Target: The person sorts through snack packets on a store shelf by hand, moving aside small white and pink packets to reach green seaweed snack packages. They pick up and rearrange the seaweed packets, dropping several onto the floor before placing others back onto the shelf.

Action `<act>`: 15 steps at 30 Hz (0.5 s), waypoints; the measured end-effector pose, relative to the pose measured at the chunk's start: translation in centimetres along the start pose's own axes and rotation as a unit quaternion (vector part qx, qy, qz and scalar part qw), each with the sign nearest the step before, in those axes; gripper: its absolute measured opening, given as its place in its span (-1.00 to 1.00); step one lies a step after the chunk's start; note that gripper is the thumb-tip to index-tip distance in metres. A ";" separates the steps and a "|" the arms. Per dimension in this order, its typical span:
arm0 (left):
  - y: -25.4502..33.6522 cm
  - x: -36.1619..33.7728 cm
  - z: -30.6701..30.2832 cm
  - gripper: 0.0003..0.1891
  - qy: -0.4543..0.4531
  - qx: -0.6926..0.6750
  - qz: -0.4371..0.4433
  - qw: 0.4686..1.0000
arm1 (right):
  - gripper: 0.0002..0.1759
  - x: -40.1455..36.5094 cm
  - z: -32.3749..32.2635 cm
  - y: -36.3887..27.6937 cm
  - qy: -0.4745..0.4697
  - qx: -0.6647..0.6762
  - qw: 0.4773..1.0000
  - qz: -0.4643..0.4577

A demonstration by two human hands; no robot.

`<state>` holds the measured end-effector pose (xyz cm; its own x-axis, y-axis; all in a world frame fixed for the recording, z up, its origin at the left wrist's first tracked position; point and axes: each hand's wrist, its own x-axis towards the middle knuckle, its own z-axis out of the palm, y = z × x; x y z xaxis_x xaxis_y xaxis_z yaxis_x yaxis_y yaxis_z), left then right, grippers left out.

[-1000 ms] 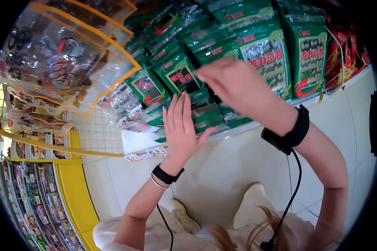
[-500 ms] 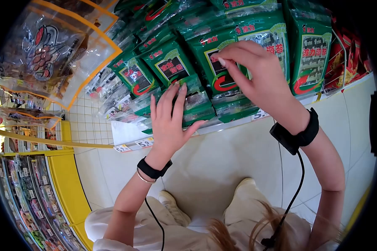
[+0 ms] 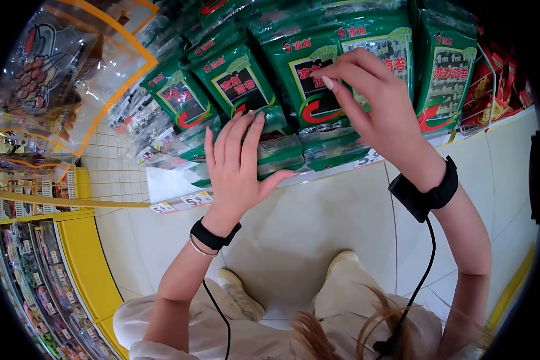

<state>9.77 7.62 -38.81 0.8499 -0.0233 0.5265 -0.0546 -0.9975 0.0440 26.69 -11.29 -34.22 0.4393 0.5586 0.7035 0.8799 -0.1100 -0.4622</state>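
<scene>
My left hand (image 3: 234,165) lies with its fingers stretched out over the lower edges of green seaweed packets (image 3: 237,83) in the front row. Its thumb points right, apart from the fingers. Over the middle of another green seaweed packet (image 3: 315,96), my right hand (image 3: 378,102) is bent, with thumb and index fingertips close together. No object shows between those tips, and the other fingers are partly hidden. To the right of that hand stands a seaweed packet with a pale window (image 3: 447,81). Black bands with cables circle both wrists.
Price tags (image 3: 197,199) line the shelf's front edge. Clear orange-edged snack bags (image 3: 48,72) hang at left above a wire rack (image 3: 111,180). Red packets (image 3: 492,90) sit at far right. A yellow shelf unit (image 3: 93,258) stands lower left. My feet are on pale floor tiles (image 3: 294,228).
The view has shifted slightly, so the shelf's left side appears farther left. My right hand stays over the same packet, its fingertips a little to the right. My left hand keeps its pose.
</scene>
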 end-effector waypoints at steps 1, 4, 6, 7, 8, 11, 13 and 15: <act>-0.1 -0.1 0.3 -0.04 0.012 -0.005 0.001 1.000 | -0.88 -0.1 -0.1 0.2 -0.004 0.000 1.000 0.001; -1.7 0.6 1.3 -0.07 0.057 0.032 0.016 0.998 | -0.88 -0.6 -0.3 0.6 -0.027 0.003 1.000 0.005; -2.3 1.4 1.8 -0.10 0.059 0.034 0.005 0.998 | -0.88 -1.0 -0.3 0.7 -0.034 -0.003 0.999 -0.006; -2.6 1.6 2.3 -0.10 0.067 0.028 0.008 0.997 | -0.88 -1.0 -0.2 0.7 -0.039 -0.003 0.999 -0.005; -2.8 1.8 2.5 -0.11 0.074 0.022 0.011 0.997 | -0.87 -1.1 -0.1 0.7 -0.039 -0.002 0.999 -0.012; -2.4 2.2 2.6 -0.07 0.069 0.023 -0.003 0.997 | -0.87 -1.0 0.5 0.4 -0.041 0.009 0.999 -0.023; -2.4 2.0 2.4 -0.01 0.069 0.024 0.002 0.997 | -0.87 -0.6 0.8 0.0 -0.040 0.018 0.999 -0.028; -2.2 1.6 1.9 0.02 0.074 0.013 0.006 0.997 | -0.87 -0.4 0.9 -0.3 -0.034 0.030 0.998 -0.052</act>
<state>12.23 9.64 -39.63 0.7629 -0.0271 0.6459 -0.0490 -0.9987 0.0160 26.08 -10.72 -34.88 0.3318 0.6189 0.7120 0.9068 -0.0012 -0.4215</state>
